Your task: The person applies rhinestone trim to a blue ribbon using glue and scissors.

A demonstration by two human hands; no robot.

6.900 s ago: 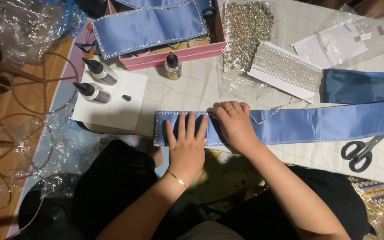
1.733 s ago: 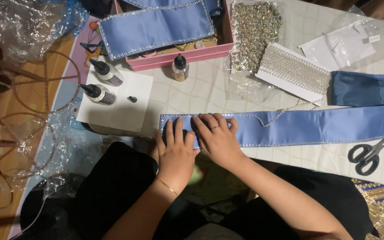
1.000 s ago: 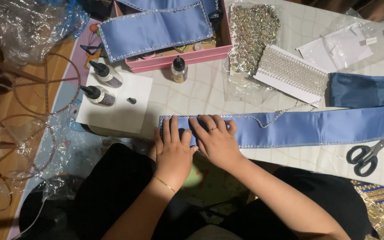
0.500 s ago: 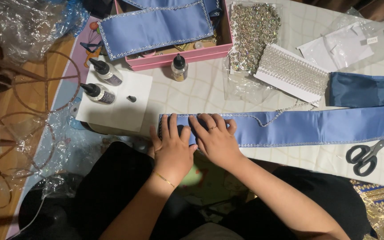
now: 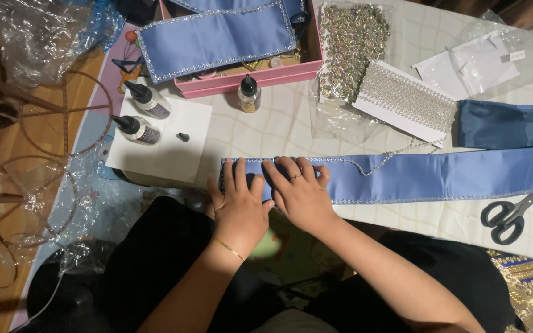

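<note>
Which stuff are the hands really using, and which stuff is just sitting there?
In use:
- long light-blue satin ribbon with sparkly edging
- left hand and right hand, pressing flat on its end

Just lying about:
- black-handled scissors
- three small black-capped glue bottles
- pink box
- white card of rhinestone chain
- dark-blue folded ribbon

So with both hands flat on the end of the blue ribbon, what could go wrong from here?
1. The left hand and right hand press the blue ribbon near its rhinestone edging; if the adhesive is wet, fingers could shift the trim or smear it.
2. Two glue bottles lie on their sides on the white paper, one small cap off; they may leak.
3. The loose rhinestone chain trails across the ribbon and could snag.
</note>
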